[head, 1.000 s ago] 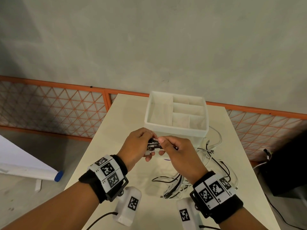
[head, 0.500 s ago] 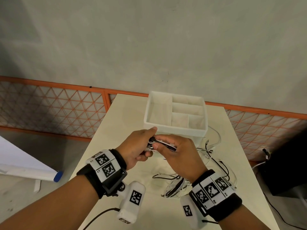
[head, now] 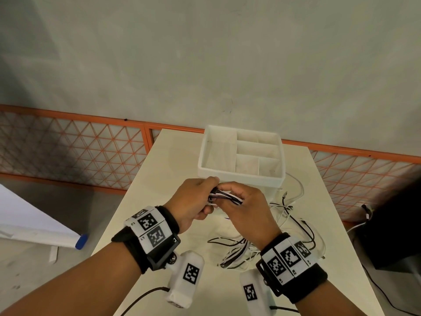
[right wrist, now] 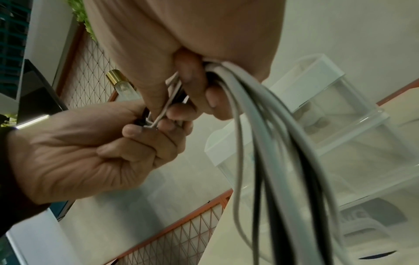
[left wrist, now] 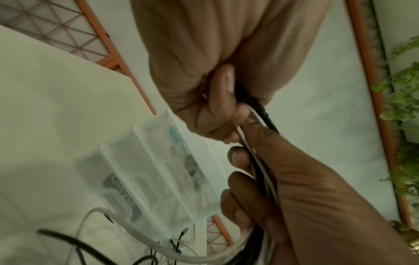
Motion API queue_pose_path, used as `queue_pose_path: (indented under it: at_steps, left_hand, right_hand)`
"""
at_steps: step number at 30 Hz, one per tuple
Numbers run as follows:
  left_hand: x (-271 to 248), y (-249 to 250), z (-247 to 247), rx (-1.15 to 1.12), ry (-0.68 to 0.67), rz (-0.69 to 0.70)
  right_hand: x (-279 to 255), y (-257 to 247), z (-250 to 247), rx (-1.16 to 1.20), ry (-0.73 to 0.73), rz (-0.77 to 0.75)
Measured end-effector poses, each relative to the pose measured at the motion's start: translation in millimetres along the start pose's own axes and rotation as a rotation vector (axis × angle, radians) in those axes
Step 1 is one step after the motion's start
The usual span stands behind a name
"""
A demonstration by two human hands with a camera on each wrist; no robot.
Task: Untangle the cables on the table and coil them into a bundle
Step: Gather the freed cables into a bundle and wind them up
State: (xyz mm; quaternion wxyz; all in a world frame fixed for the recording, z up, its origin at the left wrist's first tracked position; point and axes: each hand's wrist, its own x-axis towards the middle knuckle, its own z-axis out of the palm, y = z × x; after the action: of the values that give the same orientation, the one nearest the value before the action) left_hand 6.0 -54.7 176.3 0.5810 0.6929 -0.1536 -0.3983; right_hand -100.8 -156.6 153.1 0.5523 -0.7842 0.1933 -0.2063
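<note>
Both hands meet above the table, in front of the white box. My left hand (head: pixel 196 199) grips the ends of several black and white cables (head: pixel 225 197), its fingers curled round them. My right hand (head: pixel 241 206) holds the same cables just to the right, thumb pressing them against the fingers. In the right wrist view the cables (right wrist: pixel 267 143) hang down from the right fist in a thick grey and black bunch. The left wrist view shows the strands (left wrist: pixel 260 161) running between the two fists. More tangled cable (head: pixel 250 247) lies on the table below my right wrist.
A white divided organiser box (head: pixel 241 176) stands at the back of the cream table (head: pixel 159 179). Loose cable loops (head: pixel 296 201) spread right of the box toward the table edge. An orange mesh fence (head: pixel 68 144) runs behind, and a black box (head: pixel 391 224) sits on the floor at right.
Both hands stayed together on the cable ends and rose slightly toward the box. The right hand's fingers have shifted along the strands; the grip holds.
</note>
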Motion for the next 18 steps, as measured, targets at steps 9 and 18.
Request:
queue_pose_path:
  at_steps: [9, 18]
  left_hand:
    - [4.9, -2.4, -29.8, 0.015, 0.094, -0.108]
    - [-6.4, 8.0, 11.2, 0.66, -0.028, 0.345]
  right_hand:
    - [2.2, 6.4, -23.9, -0.081, -0.179, 0.164]
    - [9.1, -18.0, -4.3, -0.314, -0.246, -0.12]
